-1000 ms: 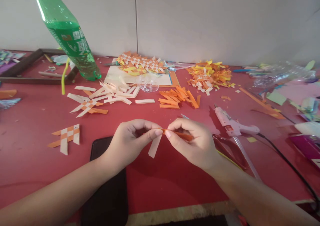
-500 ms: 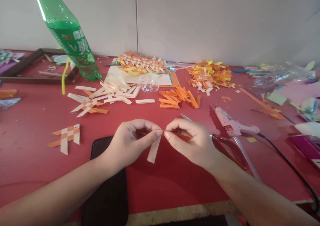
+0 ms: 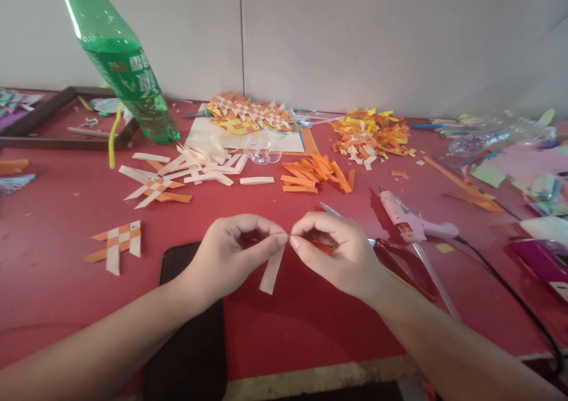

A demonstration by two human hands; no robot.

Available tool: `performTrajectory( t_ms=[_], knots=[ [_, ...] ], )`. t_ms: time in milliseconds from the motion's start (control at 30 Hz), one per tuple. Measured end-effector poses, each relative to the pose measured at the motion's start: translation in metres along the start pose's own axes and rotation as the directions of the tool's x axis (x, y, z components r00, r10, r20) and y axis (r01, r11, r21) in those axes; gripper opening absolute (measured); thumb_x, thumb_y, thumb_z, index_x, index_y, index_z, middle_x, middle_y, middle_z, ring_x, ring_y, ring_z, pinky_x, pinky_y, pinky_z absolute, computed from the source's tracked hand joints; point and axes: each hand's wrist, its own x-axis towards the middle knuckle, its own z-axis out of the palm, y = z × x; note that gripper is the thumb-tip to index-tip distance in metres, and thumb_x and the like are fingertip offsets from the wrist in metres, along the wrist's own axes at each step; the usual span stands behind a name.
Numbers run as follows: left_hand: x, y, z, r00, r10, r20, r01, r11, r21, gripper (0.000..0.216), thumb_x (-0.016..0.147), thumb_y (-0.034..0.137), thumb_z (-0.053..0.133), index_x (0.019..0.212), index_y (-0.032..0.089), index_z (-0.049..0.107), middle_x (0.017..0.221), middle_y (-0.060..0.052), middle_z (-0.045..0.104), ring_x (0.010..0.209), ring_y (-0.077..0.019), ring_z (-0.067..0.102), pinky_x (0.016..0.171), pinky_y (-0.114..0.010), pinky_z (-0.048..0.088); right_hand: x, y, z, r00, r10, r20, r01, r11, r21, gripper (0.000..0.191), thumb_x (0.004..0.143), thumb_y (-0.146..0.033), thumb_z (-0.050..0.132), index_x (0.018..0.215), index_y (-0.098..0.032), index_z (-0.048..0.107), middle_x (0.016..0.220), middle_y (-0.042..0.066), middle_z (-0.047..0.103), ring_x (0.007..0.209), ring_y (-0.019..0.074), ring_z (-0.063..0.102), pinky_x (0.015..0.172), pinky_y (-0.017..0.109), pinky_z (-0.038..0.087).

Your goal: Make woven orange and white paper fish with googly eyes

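Thumb and fingers of my left hand (image 3: 248,244) pinch a cream paper strip (image 3: 271,272), whose free end hangs below the fingertips. My right hand (image 3: 335,250) is closed with its fingertips meeting the left ones, pinching an orange paper strip (image 3: 326,249) that shows partly behind the fingers. How the two strips join is hidden. Beyond my hands lie a pile of orange strips (image 3: 306,176) and a pile of cream strips (image 3: 208,163). A small woven orange-and-cream piece (image 3: 123,237) rests to the left, and another woven piece (image 3: 156,187) lies against the cream pile.
A green bottle (image 3: 131,76) stands at back left before a dark frame (image 3: 57,144). A pink glue gun (image 3: 410,220) and red-handled scissors (image 3: 406,265) lie right. A black phone-like slab (image 3: 190,342) is under my left forearm. Woven paper (image 3: 252,112) and folded pieces (image 3: 373,132) sit behind.
The hanging end of the cream strip has shifted slightly down and left. Less of the orange strip shows behind my right fingers. Both hands keep their pinch.
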Motion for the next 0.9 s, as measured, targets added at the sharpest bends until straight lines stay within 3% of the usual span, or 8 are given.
performTrajectory(
  t_ms=[233,367,467,633,800,900],
  knots=[
    [0.005,-0.002,0.0,0.999,-0.041,-0.01,0.04,0.997,-0.064,0.017,0.082,0.039,0.073,0.086,0.022,0.076,0.079,0.001,0.076,0.077,-0.0132,0.068,0.075,-0.02,0.052,0.0,0.002,0.0,0.996,0.035,-0.081,-0.039,0.998,-0.047,0.01,0.084,-0.021,0.061,0.075,-0.018,0.061,0.068,-0.003,0.06,0.062,0.0079,0.055,0.058,0.018,0.045],
    [0.004,-0.003,0.001,0.998,-0.056,0.011,0.057,0.981,-0.185,0.022,0.089,0.039,0.064,0.101,0.022,0.074,0.081,0.0,0.075,0.083,-0.014,0.068,0.08,-0.023,0.052,-0.001,0.005,-0.002,0.982,0.148,-0.118,-0.143,0.989,0.048,0.012,0.086,-0.028,0.063,0.079,-0.02,0.063,0.069,-0.003,0.06,0.062,0.0083,0.055,0.058,0.02,0.044],
    [0.005,-0.003,0.001,0.998,-0.042,0.043,0.055,0.936,-0.348,0.023,0.087,0.027,0.069,0.109,0.024,0.069,0.098,-0.001,0.074,0.09,-0.0135,0.069,0.081,-0.022,0.053,-0.001,0.01,-0.004,0.973,0.226,-0.045,-0.21,0.95,0.233,0.014,0.087,-0.033,0.065,0.08,-0.021,0.065,0.069,-0.003,0.061,0.063,0.0084,0.055,0.06,0.021,0.045],
    [0.005,-0.002,0.002,0.992,0.029,0.12,0.024,0.911,-0.412,0.024,0.086,0.016,0.068,0.109,0.023,0.066,0.098,-0.001,0.07,0.089,-0.0124,0.068,0.074,-0.02,0.055,0.0,0.02,-0.006,0.951,0.299,0.081,-0.297,0.808,0.508,0.015,0.087,-0.035,0.066,0.08,-0.021,0.065,0.065,-0.004,0.06,0.06,0.0086,0.054,0.057,0.021,0.042],
    [0.003,-0.004,0.003,0.987,0.087,0.132,-0.037,0.94,-0.339,0.027,0.082,0.02,0.072,0.108,0.024,0.064,0.09,0.0,0.065,0.077,-0.012,0.065,0.061,-0.02,0.053,0.001,0.024,-0.005,0.934,0.3,0.194,-0.357,0.751,0.555,0.014,0.087,-0.03,0.065,0.078,-0.019,0.064,0.067,-0.003,0.06,0.057,0.0076,0.052,0.054,0.022,0.04],
    [0.003,-0.003,0.002,0.985,0.119,0.127,-0.084,0.965,-0.249,0.016,0.081,0.023,0.074,0.095,0.021,0.067,0.089,0.0,0.066,0.06,-0.007,0.058,0.051,-0.018,0.047,0.002,0.018,-0.004,0.929,0.277,0.247,-0.367,0.778,0.509,0.016,0.087,-0.03,0.063,0.077,-0.018,0.064,0.065,-0.002,0.058,0.056,0.0079,0.05,0.053,0.023,0.039]
  ],
)
